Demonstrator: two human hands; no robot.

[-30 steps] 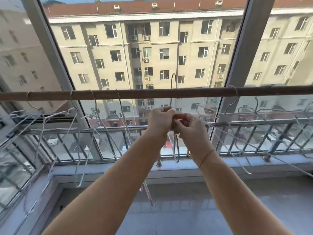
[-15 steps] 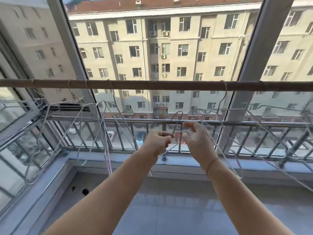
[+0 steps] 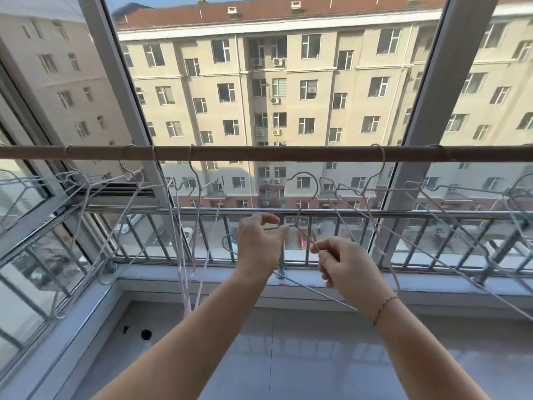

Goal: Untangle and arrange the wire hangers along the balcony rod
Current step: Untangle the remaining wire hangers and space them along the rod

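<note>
Hands wider apart than half a second ago. Left hand (image 3: 258, 243) curls at the wire hanger (image 3: 306, 237) near its neck, thumb and forefinger pinching the wire. Right hand (image 3: 349, 269) pinches the hanger's right shoulder wire between thumb and fingertips. Hanger is now tilted, its hook raised above the railing (image 3: 202, 211), where before it sat low in front of it. The hook is free, below the balcony rod (image 3: 259, 153) and not touching it. Other hangers hooked on the rod: a bunch left (image 3: 199, 180), more right (image 3: 382, 163), tangled. View shifted slightly up.
</note>
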